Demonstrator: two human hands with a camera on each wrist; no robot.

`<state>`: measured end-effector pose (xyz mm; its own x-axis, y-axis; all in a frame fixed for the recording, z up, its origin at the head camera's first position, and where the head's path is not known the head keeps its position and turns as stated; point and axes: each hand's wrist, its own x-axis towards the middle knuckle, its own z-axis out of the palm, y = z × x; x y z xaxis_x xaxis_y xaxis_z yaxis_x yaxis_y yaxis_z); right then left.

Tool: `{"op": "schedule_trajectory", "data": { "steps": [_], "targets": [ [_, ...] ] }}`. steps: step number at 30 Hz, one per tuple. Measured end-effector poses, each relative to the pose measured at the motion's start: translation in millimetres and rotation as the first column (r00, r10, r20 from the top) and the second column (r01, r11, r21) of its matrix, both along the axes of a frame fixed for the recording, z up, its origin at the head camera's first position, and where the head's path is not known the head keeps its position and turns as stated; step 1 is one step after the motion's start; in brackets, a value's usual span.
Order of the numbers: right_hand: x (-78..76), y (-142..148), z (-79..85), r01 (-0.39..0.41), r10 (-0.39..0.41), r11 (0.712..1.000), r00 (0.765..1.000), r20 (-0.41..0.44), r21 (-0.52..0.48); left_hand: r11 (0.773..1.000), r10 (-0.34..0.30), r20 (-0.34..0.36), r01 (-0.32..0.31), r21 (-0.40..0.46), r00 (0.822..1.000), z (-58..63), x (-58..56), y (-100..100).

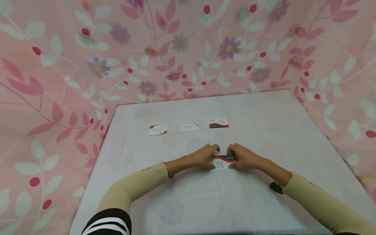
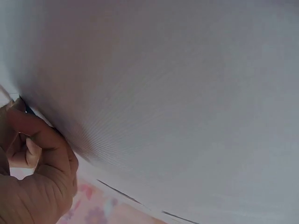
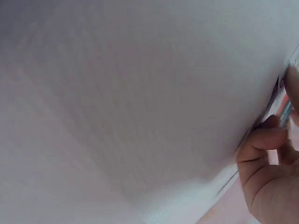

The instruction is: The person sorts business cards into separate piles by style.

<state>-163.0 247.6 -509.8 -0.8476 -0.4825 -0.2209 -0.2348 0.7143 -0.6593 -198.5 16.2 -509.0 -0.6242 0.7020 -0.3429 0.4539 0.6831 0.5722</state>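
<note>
A business card (image 1: pixel 222 164) with a black band, a red wave and a white half lies between both hands near the middle of the table. My left hand (image 1: pixel 204 157) grips its left side, thumb at the near corner and curled fingers by the far edge. On the opposite side my right hand (image 1: pixel 245 157) pinches the card, thumb near the lower right corner, fingers curled at the far right one. The left wrist view shows the left hand (image 2: pixel 44 172) low over the white cloth; in the right wrist view, the right hand (image 3: pixel 268 163) is beside a dark, red-edged strip.
Three more cards lie in a row farther back: one with red floral corners (image 1: pixel 157 129), a white one with a yellow-green corner (image 1: pixel 189 126), and one with a red and black wave (image 1: pixel 218 123). A white cloth covers the table (image 1: pixel 182 202). Pink floral fabric (image 1: pixel 188 49) hangs around it.
</note>
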Motion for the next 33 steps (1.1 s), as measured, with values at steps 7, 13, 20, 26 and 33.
{"op": "schedule_trajectory", "data": {
  "steps": [7, 13, 20, 26, 33],
  "targets": [
    [-3.8, 2.5, -1.8, -0.028, 0.035, 0.996, 0.997, 0.074, -0.088, 0.989, -0.053, 0.020, 0.050, 0.141, 0.998, 0.3, -0.3, -4.6],
    [-5.9, 3.3, -2.0, -0.012, 0.028, 0.990, 0.993, 0.112, -0.138, 0.984, -0.053, 0.007, 0.051, 0.172, 0.999, 1.2, 0.2, -6.7],
    [-7.2, 4.0, -2.4, 0.059, -0.019, 0.977, 0.981, 0.192, -0.205, 0.991, -0.076, -0.160, 0.093, 0.099, 0.984, 3.4, 3.4, -4.8],
    [-7.1, 3.1, -4.3, 0.107, -0.052, 0.967, 0.972, 0.229, -0.233, 0.996, -0.086, -0.231, 0.091, 0.011, 0.969, 2.2, 3.8, -2.5],
    [-14.1, 2.6, 0.1, 0.109, -0.086, 0.971, 0.990, 0.113, -0.211, 0.999, -0.003, -0.225, 0.016, 0.052, 0.974, 3.5, -5.8, -7.5]
  ]
}}
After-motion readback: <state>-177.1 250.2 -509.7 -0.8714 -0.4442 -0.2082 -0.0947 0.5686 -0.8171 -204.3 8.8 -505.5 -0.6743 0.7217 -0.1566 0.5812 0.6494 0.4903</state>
